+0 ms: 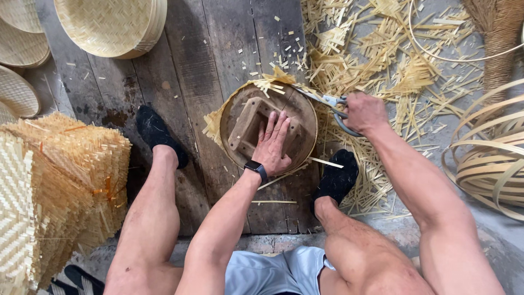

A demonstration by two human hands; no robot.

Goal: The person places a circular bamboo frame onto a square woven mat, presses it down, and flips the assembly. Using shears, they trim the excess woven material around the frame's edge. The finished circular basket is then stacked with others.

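Legs: bare knees and shins at the bottom of the frame, black shoes (335,177) on the boards.
Left hand: the left hand (274,143) lies flat at the centre of the frame, fingers spread and pressed down on the wooden form; a dark watch (256,168) sits on the wrist.
Wooden form: a round brown wooden disc (305,123) with a blocky handle (246,127) on top, lying on a woven straw mat (214,121) whose frayed edge sticks out to the left and top.
Right hand: the right hand (364,112), right of centre, is closed around the loops of metal scissors (322,99); the blades point left at the mat's upper edge.
Floor: dark, worn wooden planks (191,71).
Trimmings: pale straw offcuts (382,54) scattered across the upper right.
Coils: flat bamboo strips (486,158) looped at the right edge.
Stack: square woven mats (60,180) piled at the left.
Trays: round woven trays (109,24) at the upper left.
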